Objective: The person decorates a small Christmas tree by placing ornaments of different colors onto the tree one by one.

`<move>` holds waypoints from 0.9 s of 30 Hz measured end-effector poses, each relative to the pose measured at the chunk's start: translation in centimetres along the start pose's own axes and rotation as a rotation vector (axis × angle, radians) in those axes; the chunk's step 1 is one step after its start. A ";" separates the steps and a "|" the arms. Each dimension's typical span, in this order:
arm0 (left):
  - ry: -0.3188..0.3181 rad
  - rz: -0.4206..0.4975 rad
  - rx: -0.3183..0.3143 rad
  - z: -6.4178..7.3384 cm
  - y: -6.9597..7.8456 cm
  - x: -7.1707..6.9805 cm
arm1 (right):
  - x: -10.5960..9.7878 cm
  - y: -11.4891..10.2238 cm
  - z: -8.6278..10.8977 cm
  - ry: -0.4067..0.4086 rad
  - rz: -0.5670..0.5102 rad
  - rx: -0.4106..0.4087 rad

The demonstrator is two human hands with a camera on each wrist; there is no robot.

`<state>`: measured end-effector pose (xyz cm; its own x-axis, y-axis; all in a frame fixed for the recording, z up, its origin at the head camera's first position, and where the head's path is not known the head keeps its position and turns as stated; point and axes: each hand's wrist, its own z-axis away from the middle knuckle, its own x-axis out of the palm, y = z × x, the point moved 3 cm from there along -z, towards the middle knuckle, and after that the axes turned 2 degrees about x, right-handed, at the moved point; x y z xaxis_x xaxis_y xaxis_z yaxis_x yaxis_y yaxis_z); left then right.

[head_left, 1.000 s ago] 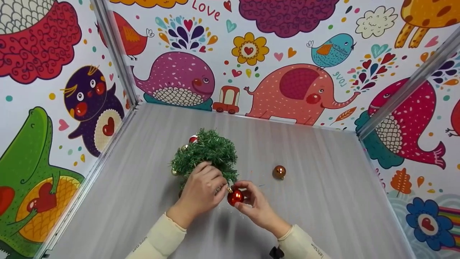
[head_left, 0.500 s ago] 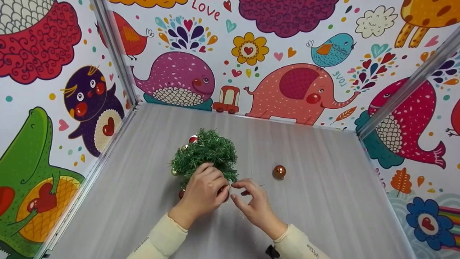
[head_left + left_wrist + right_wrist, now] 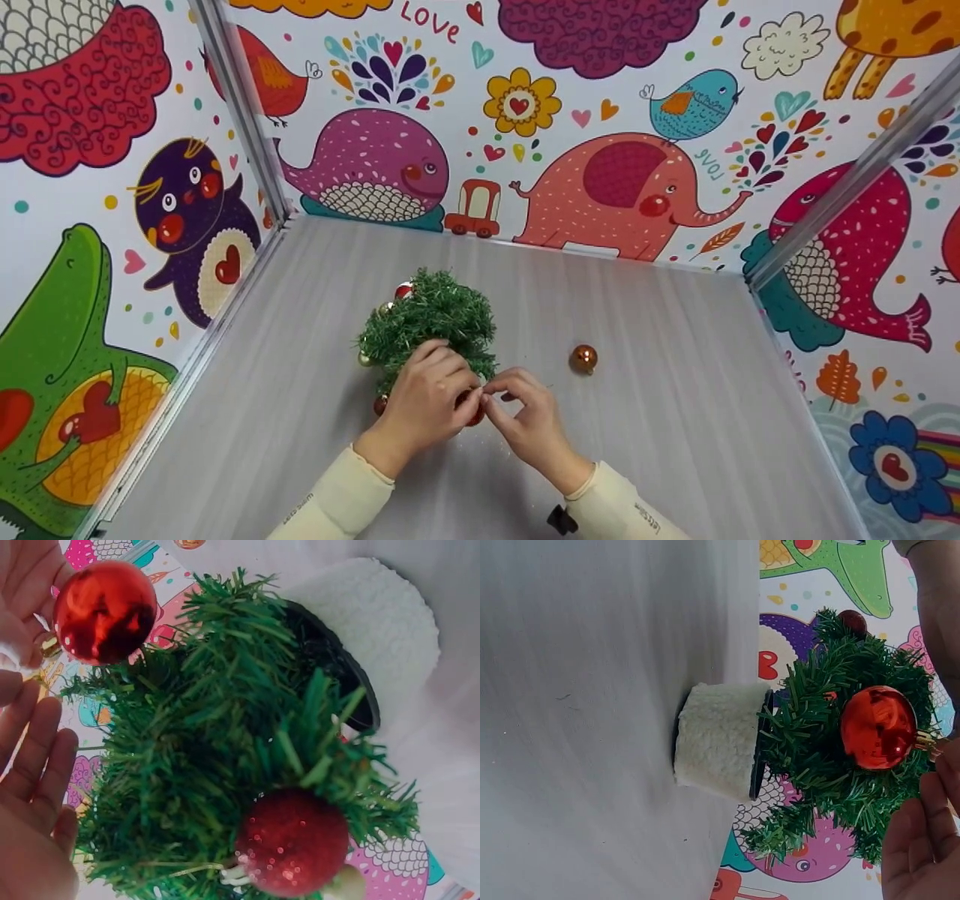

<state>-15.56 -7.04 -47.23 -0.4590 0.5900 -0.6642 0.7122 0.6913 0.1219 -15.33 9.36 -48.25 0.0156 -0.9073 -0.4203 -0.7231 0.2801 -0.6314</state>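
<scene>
A small artificial Christmas tree stands before me in a white, rough-textured pot. At its front right hangs a shiny red bauble with a gold cap. My left hand is against the branches, its thumb and fingers pinching at the bauble's top. From the right, my right hand brings thumb and forefinger together at the same spot, where a thin gold cord shows in the left wrist view. The fingertips hide how the cord lies. A dark red glittery bauble hangs elsewhere on the tree.
A copper-coloured bauble lies on the grey table, right of the tree. More baubles, one red and white, hang on the tree's left side. Walls with printed cartoon animals enclose the table at the back and sides.
My right hand has let go of the red bauble's round body, and its fingertips have closed near the cap. The bauble has shifted left under my left hand, which has barely moved.
</scene>
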 end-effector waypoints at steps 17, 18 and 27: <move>0.038 -0.142 -0.056 -0.2 -0.4 0.5 | -0.1 4.2 -0.1 0.071 0.151 0.014; 0.045 -0.149 -0.065 -0.2 -0.4 0.5 | -0.1 4.2 -0.3 0.074 0.161 0.016; 0.096 -0.210 -0.096 -0.6 -0.2 0.7 | 0.1 4.7 -0.9 0.083 0.220 0.047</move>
<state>-16.38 -6.46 -47.28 -0.6434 0.4633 -0.6094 0.5446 0.8365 0.0609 -19.33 10.29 -50.72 -0.1966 -0.8450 -0.4973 -0.6699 0.4861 -0.5612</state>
